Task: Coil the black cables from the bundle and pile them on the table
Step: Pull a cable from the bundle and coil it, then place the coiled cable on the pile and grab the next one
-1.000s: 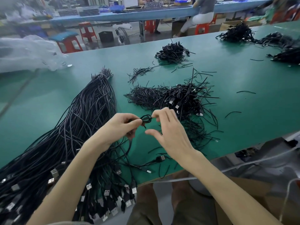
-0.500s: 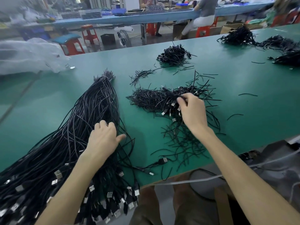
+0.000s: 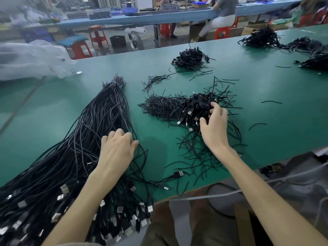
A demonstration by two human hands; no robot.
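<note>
A long bundle of black cables (image 3: 92,139) lies on the green table (image 3: 266,96), running from the front left edge, where its USB plugs hang, towards the middle. My left hand (image 3: 117,148) rests on the bundle's right side, fingers bent down onto the cables, thumb stretched out. My right hand (image 3: 214,126) hovers at the near right edge of the pile of coiled cables (image 3: 197,105), its loosely curled fingers touching the coils; no cable is visibly held.
Thin black ties (image 3: 159,107) lie left of the pile, with more scattered in front (image 3: 200,157). One loose cable with a plug (image 3: 178,174) lies by the front edge. Other piles of coiled cables sit farther back (image 3: 190,58) and far right (image 3: 262,38). A clear plastic bag (image 3: 32,59) lies at the left.
A second ago both hands held a small coil. My right hand carried it to the pile, then drew back to the pile's near edge. My left hand dropped onto the bundle.
</note>
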